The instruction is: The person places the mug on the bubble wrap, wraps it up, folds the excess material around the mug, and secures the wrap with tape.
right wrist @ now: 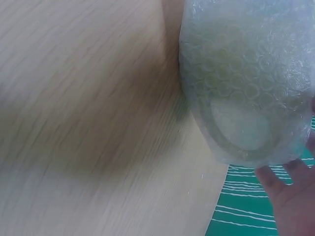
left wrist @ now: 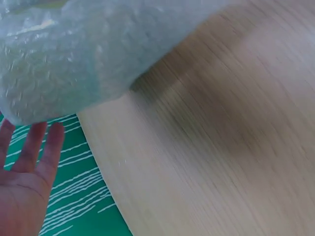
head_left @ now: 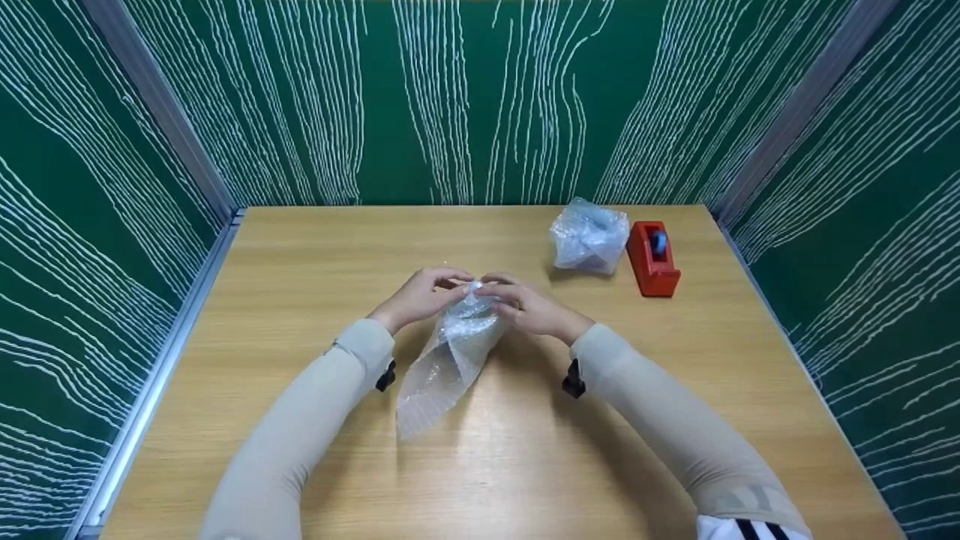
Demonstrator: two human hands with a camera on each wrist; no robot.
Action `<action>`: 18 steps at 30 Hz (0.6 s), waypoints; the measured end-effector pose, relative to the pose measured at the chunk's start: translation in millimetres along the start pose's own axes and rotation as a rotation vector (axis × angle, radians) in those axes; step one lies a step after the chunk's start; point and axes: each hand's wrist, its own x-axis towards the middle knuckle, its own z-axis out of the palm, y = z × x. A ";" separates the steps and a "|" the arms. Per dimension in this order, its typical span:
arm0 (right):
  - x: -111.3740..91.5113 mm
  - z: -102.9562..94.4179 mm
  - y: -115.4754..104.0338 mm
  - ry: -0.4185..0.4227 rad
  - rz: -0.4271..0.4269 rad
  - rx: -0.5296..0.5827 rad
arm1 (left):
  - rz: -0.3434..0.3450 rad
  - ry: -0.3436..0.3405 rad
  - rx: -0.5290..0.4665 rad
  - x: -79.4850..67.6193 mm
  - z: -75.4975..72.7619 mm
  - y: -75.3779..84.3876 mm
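A clear sheet of bubble wrap is rolled around something pale with a round end, which shows blurred through the bubbles in the right wrist view. One loose tail of the wrap trails down toward the near side of the table. My left hand pinches the far end of the bundle from the left. From the right, my right hand grips the same end with thumb and fingers. Both wrist views show fingers right at the edge of the wrap. The wrapped item itself is mostly hidden.
Toward the back right sits another bubble-wrapped bundle. Beside it stands a red tape dispenser with a blue roll. The wooden table is bordered by green, white-streaked panels at the back and both sides.
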 end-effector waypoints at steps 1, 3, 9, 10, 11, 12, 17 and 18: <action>-1.0 0.0 -0.2 0.007 0.006 -0.009 | -0.003 -0.002 -0.001 2.2 1.5 0.5; -2.7 1.0 0.2 0.032 0.015 -0.024 | -0.011 -0.006 0.002 6.2 4.1 1.7; -3.2 8.5 2.0 0.177 0.050 0.091 | -0.063 -0.015 0.014 12.5 3.0 6.4; -3.0 10.1 2.2 0.204 0.055 0.124 | -0.071 -0.021 0.014 12.9 2.4 6.6; -2.9 11.5 1.9 0.232 0.057 0.154 | -0.075 -0.028 0.017 13.3 1.9 6.6; -2.8 12.9 1.7 0.260 0.057 0.175 | -0.077 -0.036 0.024 13.6 1.4 6.6; -2.6 17.6 -3.4 0.375 0.034 0.128 | -0.066 -0.059 0.069 14.6 0.2 5.6; -2.9 18.0 -4.7 0.385 0.030 0.100 | -0.062 -0.057 0.075 14.7 0.1 5.4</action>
